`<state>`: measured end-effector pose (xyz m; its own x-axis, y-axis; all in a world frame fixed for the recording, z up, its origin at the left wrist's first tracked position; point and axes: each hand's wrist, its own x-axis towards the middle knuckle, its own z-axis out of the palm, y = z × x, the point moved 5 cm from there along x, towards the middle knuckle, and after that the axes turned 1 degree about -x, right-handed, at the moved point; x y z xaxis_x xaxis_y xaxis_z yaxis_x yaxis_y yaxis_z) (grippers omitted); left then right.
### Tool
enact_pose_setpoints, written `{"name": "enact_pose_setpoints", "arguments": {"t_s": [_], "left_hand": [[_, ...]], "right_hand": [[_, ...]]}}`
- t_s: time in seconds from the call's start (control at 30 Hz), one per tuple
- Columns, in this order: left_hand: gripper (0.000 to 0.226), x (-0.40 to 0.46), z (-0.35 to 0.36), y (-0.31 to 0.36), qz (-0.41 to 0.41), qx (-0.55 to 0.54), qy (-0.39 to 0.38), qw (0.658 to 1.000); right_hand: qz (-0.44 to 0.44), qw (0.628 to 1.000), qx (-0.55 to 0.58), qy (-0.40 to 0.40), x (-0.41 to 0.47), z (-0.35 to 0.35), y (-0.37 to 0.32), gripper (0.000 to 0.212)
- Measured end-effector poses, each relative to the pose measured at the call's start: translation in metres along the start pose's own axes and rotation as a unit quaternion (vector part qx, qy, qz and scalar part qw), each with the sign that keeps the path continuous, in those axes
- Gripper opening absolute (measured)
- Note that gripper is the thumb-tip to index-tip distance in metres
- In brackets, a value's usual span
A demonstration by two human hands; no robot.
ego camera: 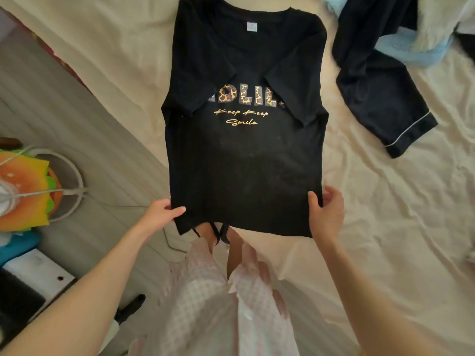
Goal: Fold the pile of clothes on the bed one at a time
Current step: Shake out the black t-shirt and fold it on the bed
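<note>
A black T-shirt (244, 160) with leopard-print letters and gold script lies lengthwise on the cream bed sheet (385, 227), neckline at the far end. Both short sleeves are folded inward over the chest. My left hand (160, 214) pinches the hem's left corner, thumb on top. At the hem's right corner my right hand (326, 211) grips the cloth, thumb on top and fingers behind. The hem is raised off the bed toward me.
A dark navy garment with white piping (380, 98) lies at the right, beside light blue and white clothes (416, 47) at the top right. Left of the bed are grey floor, a colourful lamp-like object (23, 186) and white cables.
</note>
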<state>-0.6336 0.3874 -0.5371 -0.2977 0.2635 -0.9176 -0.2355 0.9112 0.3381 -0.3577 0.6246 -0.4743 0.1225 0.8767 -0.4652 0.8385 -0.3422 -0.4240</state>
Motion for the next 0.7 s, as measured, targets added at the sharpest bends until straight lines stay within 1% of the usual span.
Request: {"name": "enact_pose_setpoints", "arguments": {"t_s": [0.03,0.1,0.17,0.23,0.33,0.43,0.53,0.6,0.7], "left_hand": [[0.026,-0.003,0.000,-0.008,-0.001,0.003,-0.003,1.000],[0.021,-0.011,-0.001,-0.022,0.002,-0.017,0.002,1.000],[0.020,-0.020,-0.002,-0.034,0.000,-0.078,0.013,0.997],[0.017,-0.032,-0.004,-0.041,-0.011,-0.167,0.012,0.986],[0.016,-0.052,-0.006,-0.045,-0.022,-0.255,-0.004,0.967],[0.018,-0.070,-0.010,-0.037,-0.032,-0.285,-0.018,0.958],[0.018,-0.085,-0.018,-0.023,-0.039,-0.319,-0.014,0.947],[0.015,-0.094,-0.026,-0.008,-0.037,-0.355,-0.007,0.934],[0.015,-0.106,-0.039,0.023,-0.012,-0.414,-0.014,0.910]], "right_hand": [[0.041,0.999,0.021,-0.013,-0.001,0.000,0.006,0.036],[0.082,0.994,0.035,-0.057,-0.003,0.002,0.016,0.031],[0.122,0.985,0.054,-0.109,-0.009,0.004,0.026,0.028],[0.185,0.968,0.085,-0.147,-0.021,0.003,0.038,0.033],[0.264,0.937,0.152,-0.167,-0.042,-0.005,0.052,0.034],[0.292,0.911,0.236,-0.170,-0.057,-0.017,0.048,0.025],[0.305,0.887,0.302,-0.170,-0.065,-0.031,0.037,0.020],[0.311,0.865,0.355,-0.173,-0.066,-0.041,0.024,0.016],[0.294,0.829,0.442,-0.175,-0.060,-0.057,-0.004,0.007]]}}
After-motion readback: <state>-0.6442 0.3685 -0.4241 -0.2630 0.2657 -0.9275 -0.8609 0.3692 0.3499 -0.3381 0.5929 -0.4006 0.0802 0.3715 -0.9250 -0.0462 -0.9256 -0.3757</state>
